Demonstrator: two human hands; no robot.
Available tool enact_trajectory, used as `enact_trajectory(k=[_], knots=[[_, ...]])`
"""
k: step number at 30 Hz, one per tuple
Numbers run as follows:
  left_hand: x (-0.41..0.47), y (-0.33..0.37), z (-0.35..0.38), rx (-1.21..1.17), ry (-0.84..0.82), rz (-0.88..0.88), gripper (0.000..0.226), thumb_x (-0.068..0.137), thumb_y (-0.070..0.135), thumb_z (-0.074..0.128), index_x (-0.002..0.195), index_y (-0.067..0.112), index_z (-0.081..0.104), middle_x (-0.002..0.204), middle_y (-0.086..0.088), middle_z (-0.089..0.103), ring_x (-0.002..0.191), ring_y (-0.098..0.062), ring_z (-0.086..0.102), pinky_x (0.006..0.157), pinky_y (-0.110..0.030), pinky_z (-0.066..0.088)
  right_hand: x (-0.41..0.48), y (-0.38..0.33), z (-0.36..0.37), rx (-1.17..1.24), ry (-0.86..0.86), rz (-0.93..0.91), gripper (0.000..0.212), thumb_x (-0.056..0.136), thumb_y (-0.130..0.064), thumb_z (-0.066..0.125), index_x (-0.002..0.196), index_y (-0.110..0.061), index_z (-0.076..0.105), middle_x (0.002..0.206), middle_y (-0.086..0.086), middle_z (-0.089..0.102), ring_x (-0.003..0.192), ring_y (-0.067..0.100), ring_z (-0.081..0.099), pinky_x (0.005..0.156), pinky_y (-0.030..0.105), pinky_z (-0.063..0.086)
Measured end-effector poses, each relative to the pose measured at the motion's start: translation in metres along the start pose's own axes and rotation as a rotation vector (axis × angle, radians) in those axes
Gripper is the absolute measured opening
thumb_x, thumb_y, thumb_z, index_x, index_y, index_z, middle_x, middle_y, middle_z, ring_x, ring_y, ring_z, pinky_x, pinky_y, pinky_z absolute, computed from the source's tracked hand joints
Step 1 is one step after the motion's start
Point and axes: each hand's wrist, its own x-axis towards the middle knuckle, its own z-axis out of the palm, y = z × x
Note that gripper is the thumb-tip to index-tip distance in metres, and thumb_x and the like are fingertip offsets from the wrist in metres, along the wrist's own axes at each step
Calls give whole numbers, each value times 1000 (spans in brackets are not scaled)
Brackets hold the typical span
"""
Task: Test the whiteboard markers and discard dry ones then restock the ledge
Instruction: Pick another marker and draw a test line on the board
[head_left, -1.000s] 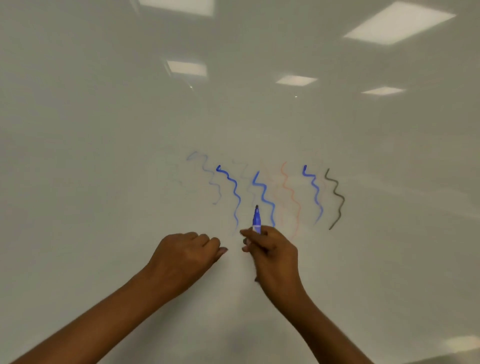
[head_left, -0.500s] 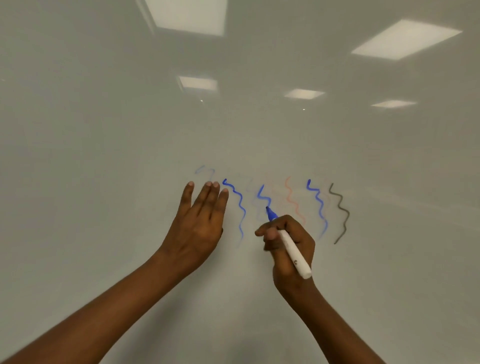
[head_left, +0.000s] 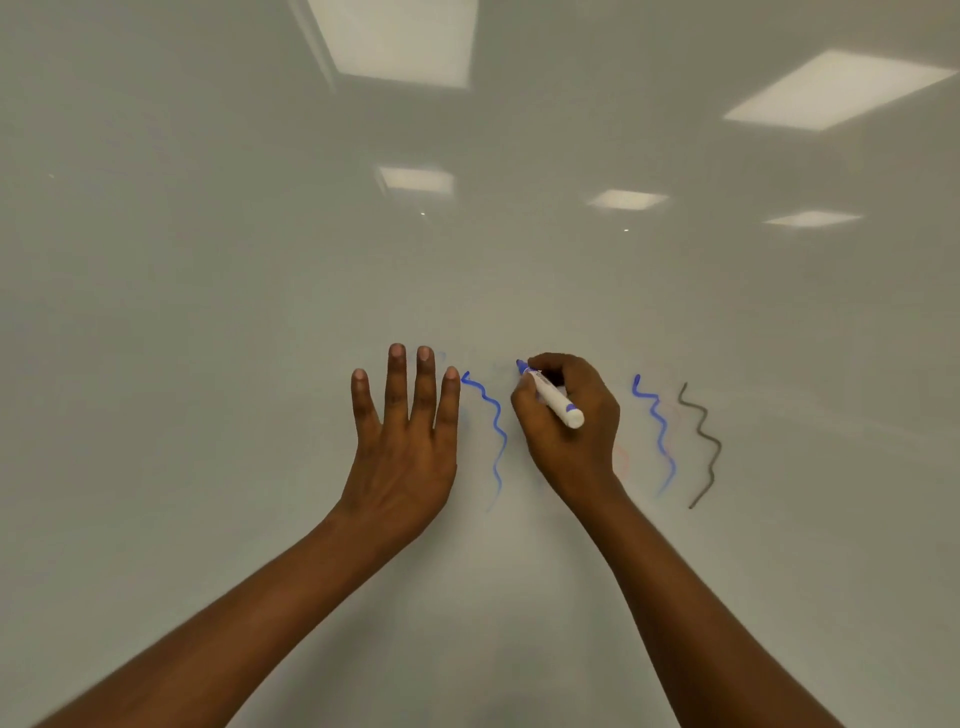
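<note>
Light was even and fairly dim, grey-green cast over the whiteboard (head_left: 208, 312). Source was overhead: rectangular ceiling panels (head_left: 400, 41) showed as soft reflections across the upper board, brightest top centre and top right, w/ two tiny specular dots below them. Glare stayed mild, no blown-out areas apart from the panels. Faint, diffuse shadow sat under both forearms near the bottom edge. Wide-angle stretch skewed the reflected panels toward the corners. Focus was slightly soft overall; the squiggles (head_left: 491, 431) looked smeared at their lower ends, hands reasonably sharp.
</note>
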Motion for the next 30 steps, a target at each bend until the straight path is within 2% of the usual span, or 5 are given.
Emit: enact_trajectory(k=[4, 8, 15, 23, 30], knots=[[4, 1, 0, 9, -35, -29, 56, 93, 6, 9, 149, -4, 2, 151, -34, 10, 138, -56, 4, 104, -75, 7, 7, 12, 10, -65, 62, -121, 14, 73, -17, 62, 84, -9, 60, 86, -22, 51, 108, 17, 42, 75, 17, 39], [5, 3, 2, -22, -58, -47, 56, 93, 7, 5, 148, -3, 5, 151, -33, 13, 138, -55, 3, 103, -75, 7, -3, 25, 10, -75, 63, -203, 13, 77, -20, 60, 80, -7, 61, 82, -4, 61, 104, 11, 42, 76, 36, 46], [-4, 9, 9, -34, -29, -17, 70, 76, 1, 43, 142, -6, 24, 149, -34, 21, 137, -56, 9, 102, -76, 10, -40, 39, -10, -35, 34, -38, 13, 76, -29, 59, 73, -17, 63, 76, -17, 53, 97, 3, 46, 76, 43, 43], [-25, 17, 13, -167, -46, -22, 72, 65, 4, 50, 134, -4, 32, 149, -27, 27, 144, -42, 2, 110, -67, 8, -91, 49, -19, -117, -64, 33, 13, 75, -29, 61, 72, -17, 66, 72, -14, 57, 98, 9, 46, 77, 37, 36], [-45, 27, 10, -702, -128, -257, 95, 66, 1, 50, 148, 18, 7, 158, 2, -1, 146, -16, -2, 116, -43, 0, -108, 5, -26, 239, -63, 304, 11, 72, -18, 77, 78, -24, 70, 93, -4, 67, 111, -7, 47, 80, 5, 39]])
